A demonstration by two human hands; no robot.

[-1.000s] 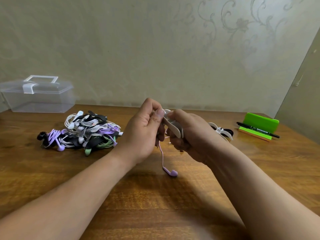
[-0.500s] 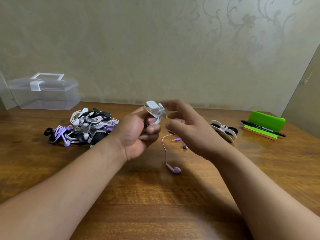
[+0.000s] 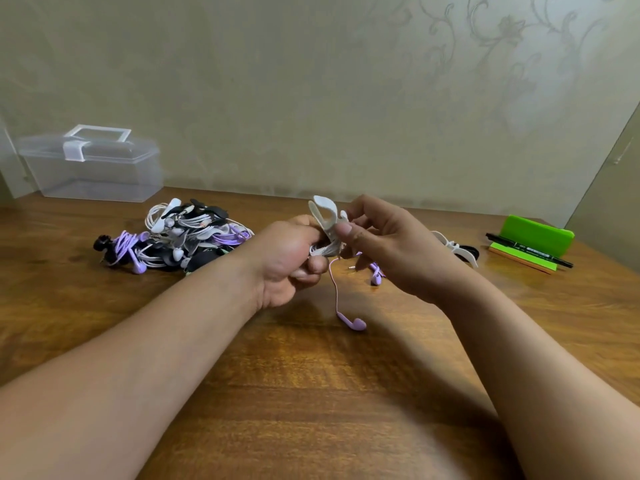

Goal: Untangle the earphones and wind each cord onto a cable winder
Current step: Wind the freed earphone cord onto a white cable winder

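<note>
Hands meet above the wooden table (image 3: pixel 311 393): the left hand (image 3: pixel 289 263) is fisted around a white cable winder (image 3: pixel 325 216), and the right hand (image 3: pixel 384 244) pinches it by thumb and fingertips. A purple earphone (image 3: pixel 351 322) dangles below. Wallpapered wall behind.

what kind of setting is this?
Probably a room in a home, at a wooden table against a wall with scroll-patterned wallpaper. A clear plastic storage box and a marker sit on it.
</note>
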